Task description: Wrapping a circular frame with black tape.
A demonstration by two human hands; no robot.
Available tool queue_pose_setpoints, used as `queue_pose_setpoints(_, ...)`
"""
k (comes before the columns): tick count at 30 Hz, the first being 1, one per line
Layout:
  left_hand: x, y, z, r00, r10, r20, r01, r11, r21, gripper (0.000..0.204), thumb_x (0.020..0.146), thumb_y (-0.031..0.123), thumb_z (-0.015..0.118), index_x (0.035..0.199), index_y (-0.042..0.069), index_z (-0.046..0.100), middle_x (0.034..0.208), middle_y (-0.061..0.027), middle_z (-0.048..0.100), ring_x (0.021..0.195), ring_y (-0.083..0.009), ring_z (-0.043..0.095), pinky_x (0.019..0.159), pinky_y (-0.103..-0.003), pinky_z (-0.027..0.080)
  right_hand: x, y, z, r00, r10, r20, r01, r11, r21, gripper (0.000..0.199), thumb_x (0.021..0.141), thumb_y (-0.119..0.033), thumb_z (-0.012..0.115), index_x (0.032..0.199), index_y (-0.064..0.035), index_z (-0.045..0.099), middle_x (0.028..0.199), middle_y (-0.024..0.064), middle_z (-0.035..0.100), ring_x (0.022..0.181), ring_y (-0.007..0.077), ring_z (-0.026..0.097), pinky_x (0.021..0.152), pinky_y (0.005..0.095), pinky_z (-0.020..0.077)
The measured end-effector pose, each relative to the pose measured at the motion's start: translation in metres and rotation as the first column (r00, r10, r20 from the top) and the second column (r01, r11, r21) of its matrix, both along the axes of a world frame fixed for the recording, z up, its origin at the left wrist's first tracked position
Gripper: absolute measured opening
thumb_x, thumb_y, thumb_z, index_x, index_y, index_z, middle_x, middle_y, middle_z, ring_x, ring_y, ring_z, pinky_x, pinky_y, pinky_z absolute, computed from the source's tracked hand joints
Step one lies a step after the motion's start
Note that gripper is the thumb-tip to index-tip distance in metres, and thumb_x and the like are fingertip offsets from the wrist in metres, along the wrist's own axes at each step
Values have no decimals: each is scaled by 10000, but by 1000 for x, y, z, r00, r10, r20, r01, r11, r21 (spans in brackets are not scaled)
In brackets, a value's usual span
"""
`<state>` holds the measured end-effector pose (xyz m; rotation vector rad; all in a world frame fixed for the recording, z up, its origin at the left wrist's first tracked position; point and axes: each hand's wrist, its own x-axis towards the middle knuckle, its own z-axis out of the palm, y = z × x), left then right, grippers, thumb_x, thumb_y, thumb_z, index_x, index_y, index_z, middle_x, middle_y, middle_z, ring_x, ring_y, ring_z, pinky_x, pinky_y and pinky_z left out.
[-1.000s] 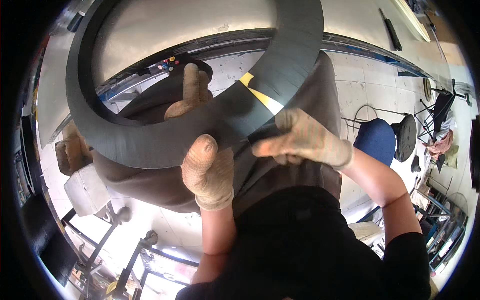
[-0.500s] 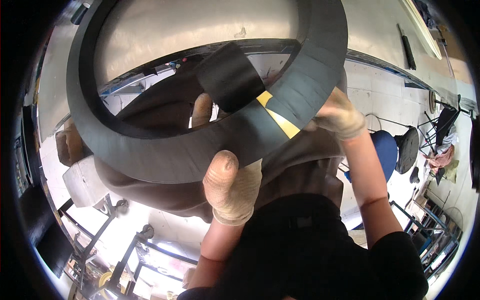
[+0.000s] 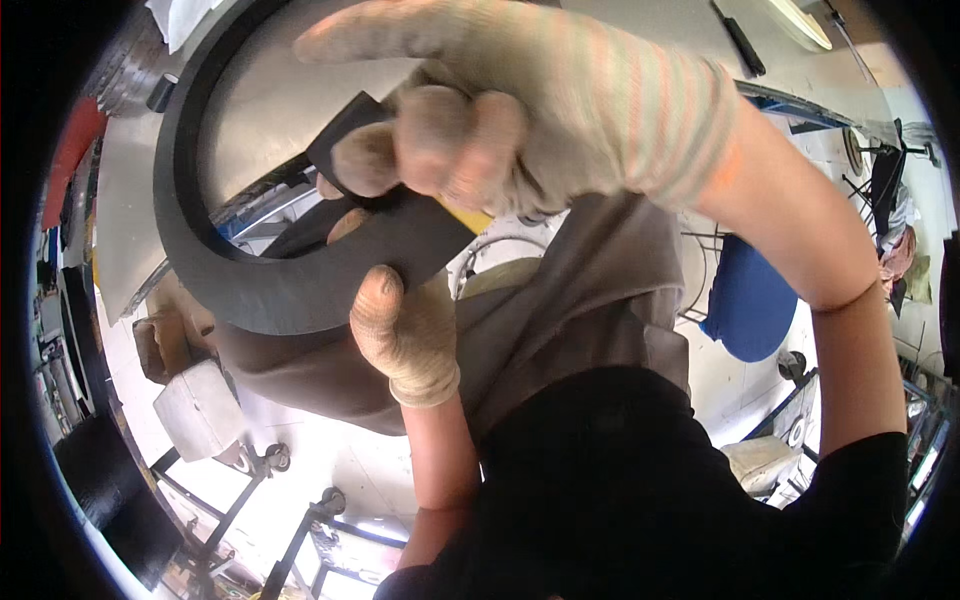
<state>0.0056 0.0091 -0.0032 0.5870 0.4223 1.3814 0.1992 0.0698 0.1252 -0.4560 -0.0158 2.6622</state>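
Note:
A large black ring point(image 3: 270, 290), its surface wrapped in dark strip, is held above my lap and leans over the edge of the metal table. My gloved left hand point(image 3: 405, 335) grips its near side, thumb on top and fingers underneath, one fingertip showing through the opening. Across the ring's right side reaches my gloved right hand point(image 3: 500, 120), slightly blurred. One digit stretches out to the left while the others curl against a black strip point(image 3: 350, 120). A yellow patch point(image 3: 462, 213) shows below these fingers. The hand hides the ring's right part.
The metal table point(image 3: 265, 90) lies ahead, with a black-handled tool point(image 3: 743, 45) at far right and a small dark cylinder point(image 3: 161, 92) at left. Beside me are a blue stool point(image 3: 750, 300), a whitish block point(image 3: 198, 408) and wheeled metal frames point(image 3: 215, 510).
My right hand has come from the ring's right outer edge up over its top to the strip. The ring and my left hand have shifted left, and the yellow patch is mostly covered.

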Motion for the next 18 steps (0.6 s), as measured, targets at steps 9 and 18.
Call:
queue_pose_setpoints(9, -9, 2, 5, 983, 29, -184, -34, 999, -23, 599, 795, 367, 801, 1274, 76, 591, 1619, -250, 331, 1504, -417, 289, 1245, -537, 167, -7, -109, -48, 471, -158, 868, -276, 908, 315, 345, 869, -347, 811, 1001, -37, 737, 601, -22, 586, 496, 42, 563, 429, 219, 418)
queue_pose_setpoints(18, -7, 3, 16, 964, 100, -247, -124, 989, -82, 721, 759, 409, 839, 1325, 79, 539, 1568, -228, 369, 1447, -372, 350, 1216, -500, 227, 9, -2, -263, 499, -867, 7, -619, -350, 703, 364, 943, -192, 723, 1234, 19, 672, 1266, 188, 666, 1194, 253, 630, 998, 400, 525)
